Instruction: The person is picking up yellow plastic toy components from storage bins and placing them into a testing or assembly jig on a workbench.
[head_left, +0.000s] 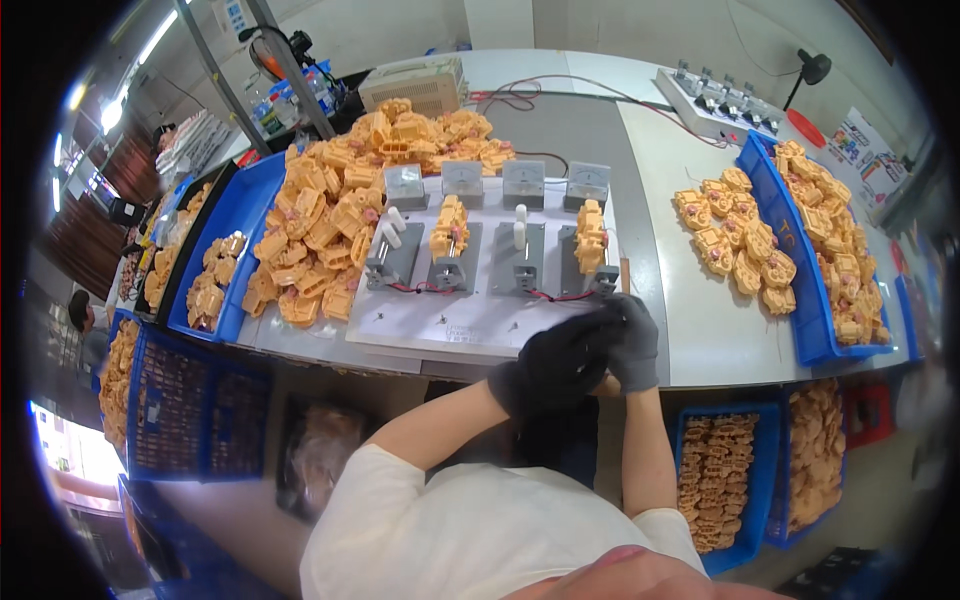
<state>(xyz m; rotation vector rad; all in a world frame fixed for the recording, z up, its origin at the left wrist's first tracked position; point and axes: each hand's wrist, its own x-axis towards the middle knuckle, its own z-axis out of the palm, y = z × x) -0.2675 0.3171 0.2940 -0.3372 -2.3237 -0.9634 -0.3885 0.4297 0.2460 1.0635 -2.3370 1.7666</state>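
Observation:
My left hand (562,362), in a black glove, and my right hand (634,345), in a grey glove, are together at the front right corner of a white test board (470,325). Their fingers are curled and partly blurred; a small tan patch shows below them, but what they hold is hidden. On the board stand several grey fixtures with small dial meters (463,182). One orange plastic housing (450,228) sits upright in the second fixture from the left, and another orange housing (590,238) in the rightmost. The other two fixtures show bare white posts (520,228).
A large heap of orange housings (320,225) lies left of the board, beside a blue bin (255,215). To the right are a smaller pile (735,235) and a full blue bin (800,290). Cables (590,80) cross the back; more bins (755,490) stand below the table.

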